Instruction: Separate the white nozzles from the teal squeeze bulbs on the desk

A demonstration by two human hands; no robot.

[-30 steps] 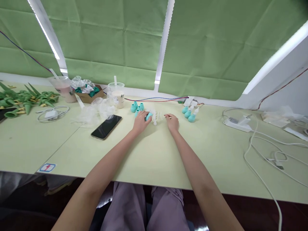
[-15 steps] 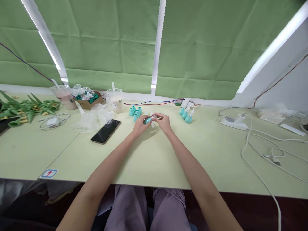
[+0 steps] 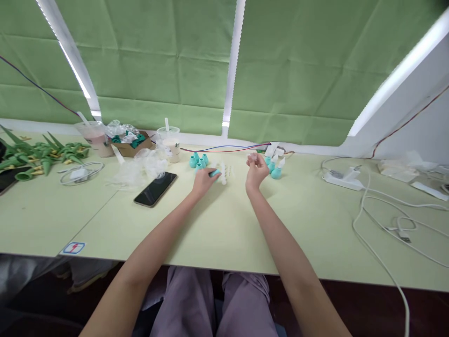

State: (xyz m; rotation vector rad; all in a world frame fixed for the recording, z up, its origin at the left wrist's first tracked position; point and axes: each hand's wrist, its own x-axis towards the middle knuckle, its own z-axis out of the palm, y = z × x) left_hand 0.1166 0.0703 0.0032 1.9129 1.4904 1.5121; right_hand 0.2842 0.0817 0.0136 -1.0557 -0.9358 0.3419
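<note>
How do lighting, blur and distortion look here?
Head view: glare at the gaps beside the green blinds; head view: outer gaps splay toward the top, suggesting wide-angle stretch; head view: translucent parts near the left hand look washed out, right hand's fingertips slightly soft.

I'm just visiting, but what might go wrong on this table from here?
1. The right hand is close to the round teal bulbs with whitish pointed tips, so it might knock one over.
2. The left hand, holding a smooth teal piece, is beside the small whitish plastic pieces; brushing them could scatter them.
3. The clear plastic cup of pale drink stands near the flat black-screened smartphone; if tipped, it might wet it.
</note>
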